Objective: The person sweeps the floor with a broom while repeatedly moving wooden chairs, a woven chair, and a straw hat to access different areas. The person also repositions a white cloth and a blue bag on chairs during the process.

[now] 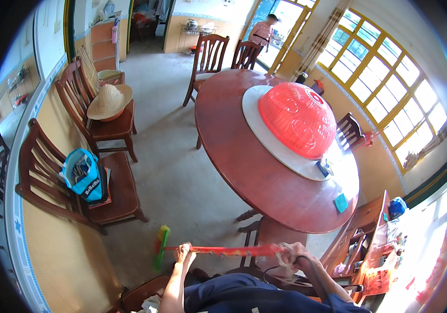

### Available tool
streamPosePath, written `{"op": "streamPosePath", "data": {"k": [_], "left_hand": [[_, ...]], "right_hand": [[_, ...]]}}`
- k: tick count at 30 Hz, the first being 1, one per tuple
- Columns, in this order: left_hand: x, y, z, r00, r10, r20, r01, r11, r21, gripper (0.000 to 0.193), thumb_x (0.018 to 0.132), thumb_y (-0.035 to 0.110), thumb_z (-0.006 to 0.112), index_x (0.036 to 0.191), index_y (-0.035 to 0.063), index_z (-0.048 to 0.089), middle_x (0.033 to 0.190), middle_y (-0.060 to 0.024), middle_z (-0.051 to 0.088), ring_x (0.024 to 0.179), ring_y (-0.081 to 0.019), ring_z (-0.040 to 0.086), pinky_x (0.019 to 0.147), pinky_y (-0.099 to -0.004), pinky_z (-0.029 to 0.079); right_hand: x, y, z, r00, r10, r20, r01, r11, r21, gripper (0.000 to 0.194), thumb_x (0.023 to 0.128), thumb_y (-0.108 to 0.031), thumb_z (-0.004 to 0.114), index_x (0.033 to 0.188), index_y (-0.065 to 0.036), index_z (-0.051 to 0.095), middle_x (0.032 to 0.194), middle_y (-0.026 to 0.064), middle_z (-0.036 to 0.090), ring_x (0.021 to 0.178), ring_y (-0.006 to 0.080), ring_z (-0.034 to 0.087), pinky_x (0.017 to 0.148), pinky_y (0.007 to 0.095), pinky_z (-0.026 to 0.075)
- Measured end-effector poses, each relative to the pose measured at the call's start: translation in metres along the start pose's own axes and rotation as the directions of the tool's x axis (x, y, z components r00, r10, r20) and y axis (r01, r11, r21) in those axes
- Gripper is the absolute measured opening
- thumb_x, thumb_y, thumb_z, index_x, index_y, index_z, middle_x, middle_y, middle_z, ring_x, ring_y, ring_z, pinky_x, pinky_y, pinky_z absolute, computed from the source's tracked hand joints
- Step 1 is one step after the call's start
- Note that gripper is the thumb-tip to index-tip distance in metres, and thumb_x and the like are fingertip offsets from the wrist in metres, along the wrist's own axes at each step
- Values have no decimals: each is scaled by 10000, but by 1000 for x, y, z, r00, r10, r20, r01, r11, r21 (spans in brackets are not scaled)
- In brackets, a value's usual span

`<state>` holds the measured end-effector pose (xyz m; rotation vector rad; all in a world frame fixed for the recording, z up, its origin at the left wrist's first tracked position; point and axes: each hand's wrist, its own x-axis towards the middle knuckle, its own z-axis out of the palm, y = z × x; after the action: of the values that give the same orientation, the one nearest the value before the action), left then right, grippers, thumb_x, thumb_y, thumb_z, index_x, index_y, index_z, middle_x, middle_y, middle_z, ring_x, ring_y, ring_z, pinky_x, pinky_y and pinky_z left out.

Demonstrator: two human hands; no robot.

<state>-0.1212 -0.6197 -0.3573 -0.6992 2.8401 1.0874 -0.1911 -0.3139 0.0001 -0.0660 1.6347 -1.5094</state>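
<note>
My left hand (184,253) is closed around the red handle (231,250) of a broom, close to its head. The green broom head (162,246), with yellow bristles along its far side, points left above the floor. At the other end of the handle, my right hand (297,256) is blurred by motion, its fingers closed about that end. Pale strands and a thin dark cord show around the right hand, but the blur hides how they are held. The handle lies almost level in front of my dark blue clothing.
A round wooden table (223,144) bears a red mesh food cover (297,119). Its near chair (278,234) stands close to the handle. Wooden chairs on the left hold a blue bag (86,176) and a straw hat (110,101). A cluttered cabinet (368,242) is right. A person (261,33) stands by the doorway.
</note>
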Motion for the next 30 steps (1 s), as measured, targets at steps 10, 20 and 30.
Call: {"op": "streamPosePath", "data": {"k": [10, 20, 30], "left_hand": [[67, -25, -53, 989, -140, -48, 134, 985, -109, 351, 762, 309, 556, 761, -35, 625, 737, -243, 632, 751, -421, 619, 678, -490, 478], [88, -44, -22, 968, 22, 248, 48, 960, -275, 163, 747, 216, 581, 748, 55, 603, 558, -38, 572, 467, -167, 561, 520, -353, 473], [100, -67, 21, 920, 301, 251, -100, 801, -591, 274, 809, 274, 629, 834, 12, 553, 796, -101, 581, 706, -227, 545, 630, -374, 464]], "right_hand": [[-95, 3, 13, 383, -707, -595, 381, 707, -595, 246, 843, -152, 618, 1026, 4, 669, 749, 27, 624, 666, 82, 545, 567, 240, 435], [-318, 65, 124, -212, -180, -961, -695, 719, 18, 751, 884, -643, 351, 631, 10, 623, 448, 80, 521, 425, 193, 533, 481, 344, 433], [-343, 94, 249, -903, 184, -387, 244, -523, -817, 580, 932, -495, 306, 1104, 12, 530, 891, 94, 548, 853, 222, 531, 808, 463, 392]]}}
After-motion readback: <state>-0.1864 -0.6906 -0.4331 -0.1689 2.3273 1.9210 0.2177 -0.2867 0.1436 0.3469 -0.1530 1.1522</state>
